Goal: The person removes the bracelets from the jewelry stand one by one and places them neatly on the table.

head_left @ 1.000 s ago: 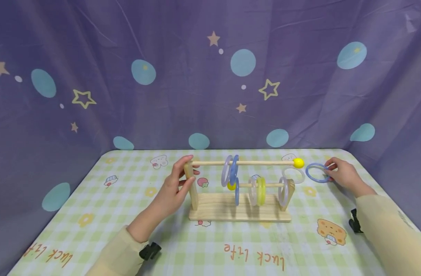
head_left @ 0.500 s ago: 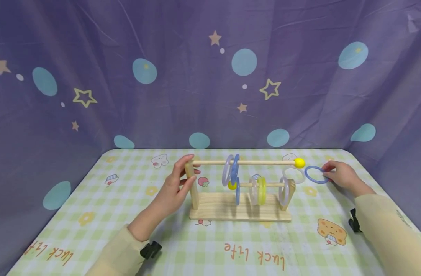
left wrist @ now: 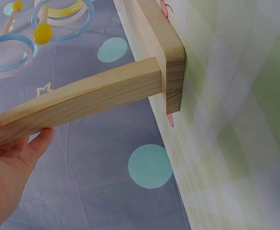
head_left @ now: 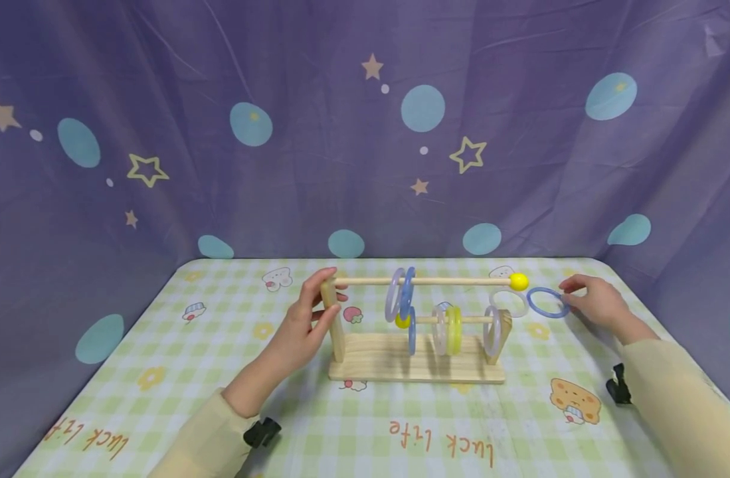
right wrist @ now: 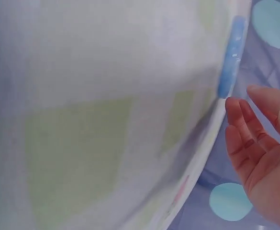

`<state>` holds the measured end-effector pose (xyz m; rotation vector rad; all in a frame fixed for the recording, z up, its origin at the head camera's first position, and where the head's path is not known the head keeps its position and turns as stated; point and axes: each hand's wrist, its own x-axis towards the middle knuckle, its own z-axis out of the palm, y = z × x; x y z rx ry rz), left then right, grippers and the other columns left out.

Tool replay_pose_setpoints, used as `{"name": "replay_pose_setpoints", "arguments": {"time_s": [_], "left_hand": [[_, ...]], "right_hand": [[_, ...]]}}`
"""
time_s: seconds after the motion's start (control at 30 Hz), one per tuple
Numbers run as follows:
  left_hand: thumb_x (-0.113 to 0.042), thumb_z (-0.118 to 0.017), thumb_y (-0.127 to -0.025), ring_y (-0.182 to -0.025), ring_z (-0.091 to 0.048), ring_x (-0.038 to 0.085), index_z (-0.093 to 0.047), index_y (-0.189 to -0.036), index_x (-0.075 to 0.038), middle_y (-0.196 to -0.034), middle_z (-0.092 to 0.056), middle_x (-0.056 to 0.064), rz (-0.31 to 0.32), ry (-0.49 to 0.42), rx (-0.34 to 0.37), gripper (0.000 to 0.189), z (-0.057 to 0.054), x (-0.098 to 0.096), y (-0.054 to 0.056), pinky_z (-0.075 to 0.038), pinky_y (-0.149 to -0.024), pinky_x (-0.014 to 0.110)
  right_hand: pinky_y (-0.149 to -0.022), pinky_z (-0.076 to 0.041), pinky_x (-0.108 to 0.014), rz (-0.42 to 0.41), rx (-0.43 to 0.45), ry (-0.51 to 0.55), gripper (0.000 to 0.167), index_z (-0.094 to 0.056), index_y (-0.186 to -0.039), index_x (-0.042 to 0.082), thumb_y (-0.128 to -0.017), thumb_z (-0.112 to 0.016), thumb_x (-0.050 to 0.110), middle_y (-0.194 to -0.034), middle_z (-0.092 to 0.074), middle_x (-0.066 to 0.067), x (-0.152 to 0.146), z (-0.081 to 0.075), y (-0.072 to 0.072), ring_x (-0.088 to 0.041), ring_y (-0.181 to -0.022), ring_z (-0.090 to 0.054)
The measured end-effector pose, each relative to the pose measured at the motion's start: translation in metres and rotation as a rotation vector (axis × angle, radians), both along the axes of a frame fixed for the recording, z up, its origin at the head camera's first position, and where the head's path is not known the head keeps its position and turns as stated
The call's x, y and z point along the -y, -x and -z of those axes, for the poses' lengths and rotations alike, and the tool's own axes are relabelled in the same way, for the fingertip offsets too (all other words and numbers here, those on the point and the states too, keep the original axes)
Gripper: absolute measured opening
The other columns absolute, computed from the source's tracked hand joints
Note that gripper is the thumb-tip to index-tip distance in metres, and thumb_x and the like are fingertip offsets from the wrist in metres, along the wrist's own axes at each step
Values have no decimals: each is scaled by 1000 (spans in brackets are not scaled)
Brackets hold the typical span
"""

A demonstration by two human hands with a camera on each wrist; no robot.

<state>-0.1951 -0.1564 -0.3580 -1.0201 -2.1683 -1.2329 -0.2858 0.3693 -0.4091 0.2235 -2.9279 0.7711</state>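
A wooden ring rack (head_left: 376,362) stands on the table in the head view. My left hand (head_left: 294,326) grips its left upright post (left wrist: 92,93), thumb on the near side and fingers behind. A lilac ring (head_left: 391,302) and blue rings (head_left: 407,295) hang on the upper rod (head_left: 460,281), which ends in a yellow ball (head_left: 519,281). On the lower rod are a blue ring, a whitish ring, yellow rings (head_left: 454,332) and a lilac ring. Right of the rack a loose blue ring (head_left: 548,316) lies flat. My right hand (head_left: 599,307) is beside it, fingertips apart from it in the right wrist view.
A clear whitish ring (head_left: 527,307) lies on the table between the rack and the loose blue ring. A green checked cloth (head_left: 317,425) with printed pictures covers the table. A purple curtain (head_left: 317,199) closes off the back and sides.
The loose blue ring has tipped down flat and shifted slightly left. My right hand has let go of it and drawn back a little. The left hand keeps its grip on the post.
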Motion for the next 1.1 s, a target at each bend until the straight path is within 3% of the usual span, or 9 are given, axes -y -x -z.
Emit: {"name": "replay_pose_setpoints", "arguments": {"time_s": [0.13,0.27,0.37,0.5,0.63,0.73,0.83,0.97,1.1], "left_hand": [[12,-54,-93,-103,-63,32,-27,-143,-8,-121,-56,17,3,1,1,60,0,0,0,-58,-79,40],[13,-54,-93,-103,-63,32,-27,-143,-6,-121,-56,17,8,3,-4,60,0,0,0,-58,-79,40],[14,-54,-92,-103,-63,32,-27,-143,-7,-120,-56,17,8,3,-10,61,0,0,0,-58,-79,38],[14,-54,-92,-103,-63,32,-27,-144,-8,-120,-56,17,9,4,-15,62,0,0,0,-58,-79,37],[14,-53,-93,-103,-63,32,-26,-144,-8,-121,-56,17,9,8,-16,62,1,1,1,-58,-79,36],[14,-53,-93,-103,-63,32,-27,-144,-8,-121,-56,16,4,6,-16,61,1,1,1,-58,-79,37],[14,-53,-93,-103,-63,32,-27,-144,-8,-121,-57,16,-1,7,-17,61,1,1,1,-58,-79,37],[14,-53,-93,-103,-63,32,-27,-144,-9,-122,-57,16,-4,10,-13,62,1,1,1,-58,-79,37],[13,-54,-93,-103,-63,31,-26,-144,-9,-122,-57,16,-5,11,-12,62,1,0,1,-57,-80,37]], "right_hand": [[-61,-49,-31,5,-8,82,26,-60,-113,-8,-92,-64,9,-105,-63,-29,4,-9,-9,-28,-74,-66],[-58,-49,-24,9,-43,136,28,-61,-115,-6,-95,-64,14,-105,-64,-26,13,-20,-21,-26,-76,-68],[-56,-49,-22,6,-102,179,29,-62,-115,-4,-96,-63,18,-104,-65,-22,23,-29,-34,-13,-73,-67],[-55,-50,-18,2,-207,316,22,-63,-112,2,-97,-62,17,-99,-66,4,40,-41,-54,5,-68,-61],[-57,-50,-13,-19,-318,512,13,-66,-107,13,-95,-62,8,-92,-64,22,57,-52,-74,4,-69,-64],[-58,-50,-12,-45,-401,590,18,-67,-107,10,-94,-61,0,-92,-67,18,70,-58,-87,0,-69,-65],[-57,-51,-13,-77,-457,668,17,-65,-106,-2,-92,-59,-8,-90,-70,12,84,-60,-99,-3,-68,-65],[-57,-51,-14,-238,-498,873,16,-61,-104,-12,-91,-53,-16,-90,-71,1,101,-62,-110,-8,-68,-66],[-59,-51,-15,-381,-524,999,15,-57,-102,-19,-90,-50,-21,-90,-70,-5,117,-65,-121,-11,-69,-66]]}}
